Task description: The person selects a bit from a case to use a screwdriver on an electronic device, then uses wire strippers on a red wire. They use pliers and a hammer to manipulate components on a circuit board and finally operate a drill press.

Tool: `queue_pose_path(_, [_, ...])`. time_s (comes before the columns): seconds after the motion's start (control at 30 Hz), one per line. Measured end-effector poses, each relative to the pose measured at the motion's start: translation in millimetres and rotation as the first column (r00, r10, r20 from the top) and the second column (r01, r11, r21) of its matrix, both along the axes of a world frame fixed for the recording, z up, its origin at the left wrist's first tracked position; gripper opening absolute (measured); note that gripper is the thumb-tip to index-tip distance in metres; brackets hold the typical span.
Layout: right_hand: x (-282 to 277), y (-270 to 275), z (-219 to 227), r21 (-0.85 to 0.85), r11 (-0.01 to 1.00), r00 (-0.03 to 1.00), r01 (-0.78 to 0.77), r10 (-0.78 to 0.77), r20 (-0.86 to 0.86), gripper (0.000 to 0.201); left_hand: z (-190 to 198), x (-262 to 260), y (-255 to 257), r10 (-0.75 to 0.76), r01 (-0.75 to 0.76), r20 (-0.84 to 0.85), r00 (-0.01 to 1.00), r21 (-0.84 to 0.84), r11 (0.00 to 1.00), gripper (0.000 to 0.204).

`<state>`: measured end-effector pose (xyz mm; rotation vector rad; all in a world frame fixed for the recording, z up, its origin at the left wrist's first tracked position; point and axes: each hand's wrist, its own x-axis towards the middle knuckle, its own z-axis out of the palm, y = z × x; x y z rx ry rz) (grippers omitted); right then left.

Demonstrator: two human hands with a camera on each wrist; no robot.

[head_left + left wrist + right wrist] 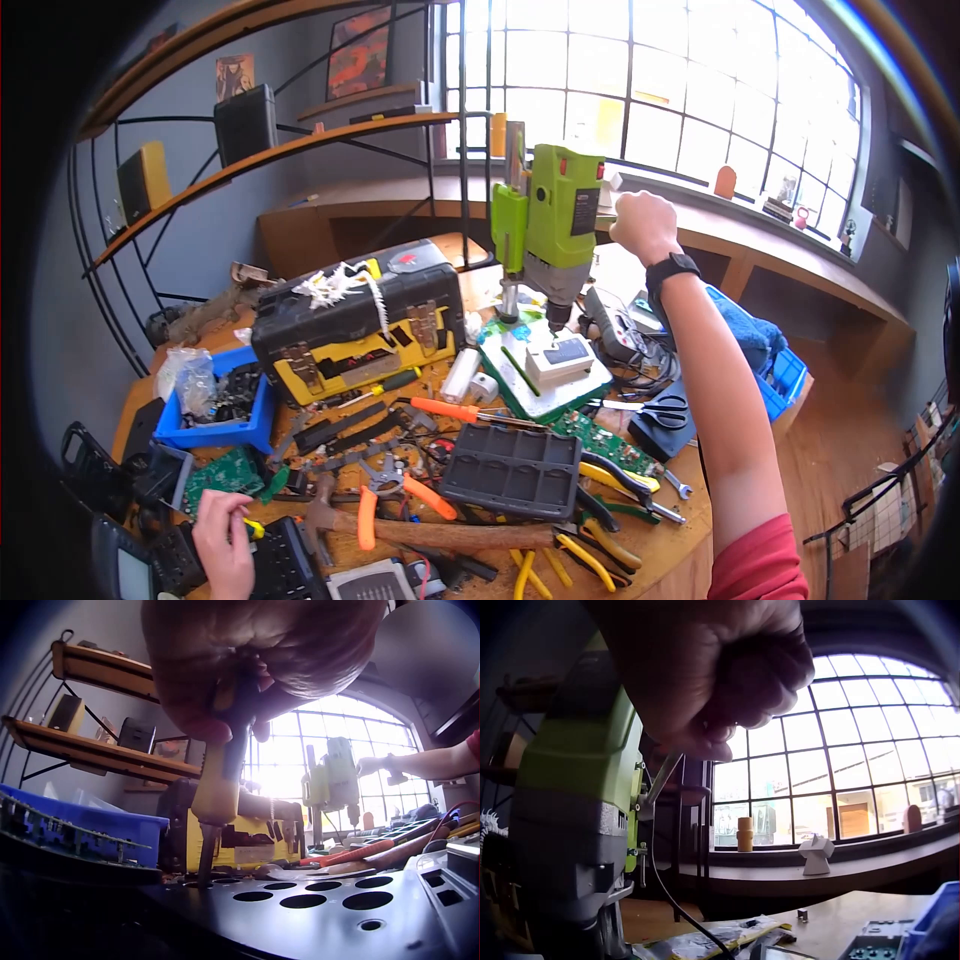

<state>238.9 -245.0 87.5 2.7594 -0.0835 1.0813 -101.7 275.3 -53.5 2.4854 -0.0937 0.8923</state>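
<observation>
Black and glossy, a panel [337, 915] pierced with round holes lies nearest. Above it the left hand [225, 540] has its fingers closed round the yellow-and-dark handle of a screwdriver [217, 784], which points down, its shaft meeting the panel among the holes. A green circuit board [225, 480] lies just beyond this hand.

Farther across the wooden counter [665, 545] come a wooden-handled hammer [430, 530], orange-handled pliers [385, 482] and a black compartment tray [510, 470]. Behind the tray, a pale boxy device [550, 372] sits on a white board [530, 395], beneath the bit of a green-and-grey drill press [565, 210]. The right hand [645, 222] is raised beside the press, fingers curled round the end of its metal lever [666, 776].

To the left of the press stands a black-and-yellow toolbox [360, 310], with a blue bin [235, 434] near its side. Beyond are wooden shelves [290, 145] and a large gridded window [680, 80].
</observation>
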Motion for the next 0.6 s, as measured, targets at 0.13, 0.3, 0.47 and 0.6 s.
queue_pose_path(0.13, [9.9,5.4,-32.7,0.138,0.989,0.980,0.046,-0.072,0.188,0.013,2.8,0.7,-2.9,-0.035,0.034,0.045,0.998,0.025,0.999,0.016])
queue_pose_path(0.3, [9.3,-1.2,-126.8,0.210,0.978,1.000,-0.017,0.015,0.009,0.018,5.9,-2.9,-13.7,-0.033,0.030,0.074,0.997,0.042,0.999,0.016])
queue_pose_path(0.47, [7.8,-5.0,-73.2,0.069,0.998,0.993,0.000,-0.008,0.121,0.016,5.1,-8.2,-9.0,-0.047,0.041,0.067,0.997,0.095,0.995,0.013])
queue_pose_path(0.6, [11.0,-5.3,-6.6,-0.178,0.984,0.979,-0.023,0.058,0.197,0.017,-2.3,-10.9,-2.7,-0.063,0.056,0.099,0.993,0.080,0.995,0.010])
